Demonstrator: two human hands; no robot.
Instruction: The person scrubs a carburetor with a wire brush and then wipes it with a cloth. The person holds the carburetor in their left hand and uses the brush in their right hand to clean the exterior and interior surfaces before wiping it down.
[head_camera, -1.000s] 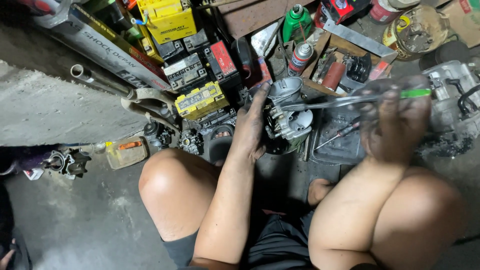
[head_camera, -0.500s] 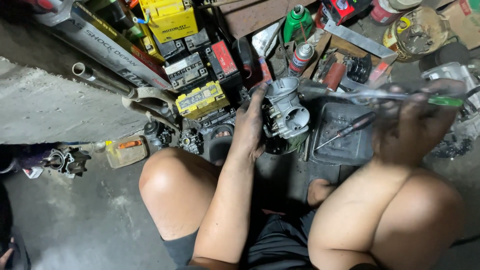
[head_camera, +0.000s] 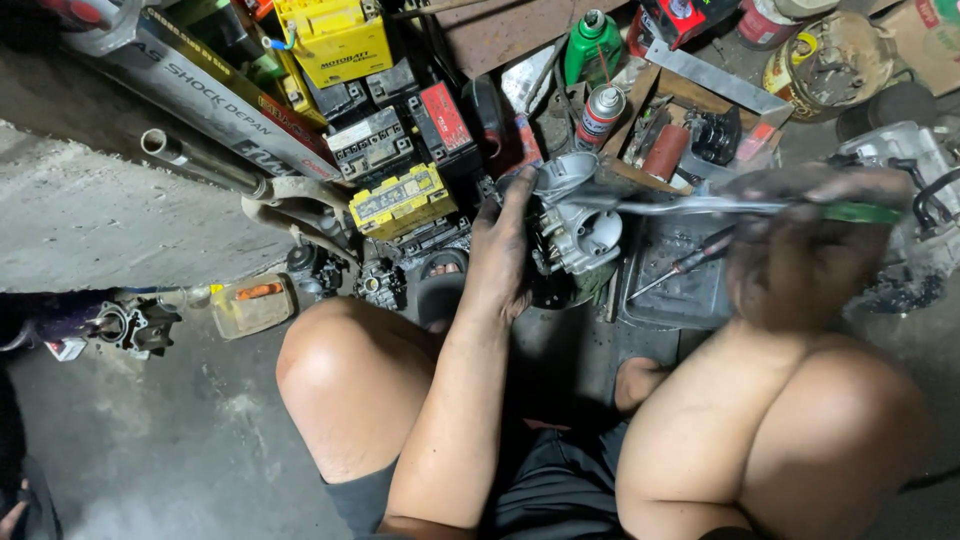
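My left hand (head_camera: 497, 255), dark with grease, grips a silver metal carburetor (head_camera: 572, 222) and holds it above the floor between my bare knees. My right hand (head_camera: 805, 250) is closed around a long screwdriver with a green handle (head_camera: 715, 207). The screwdriver's shaft runs left, and its tip rests at the top of the carburetor. The right hand looks blurred. A second, smaller screwdriver (head_camera: 685, 264) lies on a dark metal tray (head_camera: 678, 295) under the right hand.
Several small batteries, yellow (head_camera: 402, 200), black and red, crowd the floor ahead. A green bottle (head_camera: 592, 45), a spray can (head_camera: 601, 112), a wooden parts box (head_camera: 680, 135) and an engine part (head_camera: 905, 160) lie beyond. A metal tube (head_camera: 200, 165) and small carburetor part (head_camera: 135, 325) sit left.
My right hand with the green-handled screwdriver has shifted right and then slightly back left. The left hand turned the carburetor a little while keeping hold of it.
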